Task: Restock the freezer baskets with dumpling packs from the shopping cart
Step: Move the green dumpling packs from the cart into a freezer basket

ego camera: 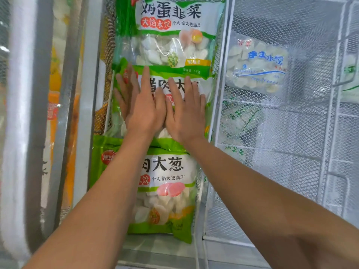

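- I see both bare hands laid flat, side by side, on the middle green-and-white plastic dumpling pack (200, 88) in a column of three packs.
- The left hand (142, 105) has its fingers straight and slightly spread, palm down on the pack's left half; it curls round nothing.
- The right hand (186, 111) lies just beside it, the two hands touching along their inner edges, fingers straight and close together, pressing the pack's right half.
- The middle pack sits in the white wire-mesh freezer basket (218, 78) of the left compartment, its top edge tucked under the upper green-and-white dumpling pack with egg and chive pictures (171, 33).
- The lower green-and-white dumpling pack with pink meat slices printed on it (167, 191) lies below, its upper edge under the middle pack and my forearms crossing over it.
- To the right, past a white mesh divider (223, 133), I see a clear plastic dumpling bag with blue lettering (256, 65) resting in the neighbouring basket, well apart from the hands.
- More green-printed bags show dimly through the mesh lower in that compartment; I cannot tell what they are.
- At the far left stand a white freezer frame bar (17, 113) and orange packaging (54, 105) behind it, blurred.
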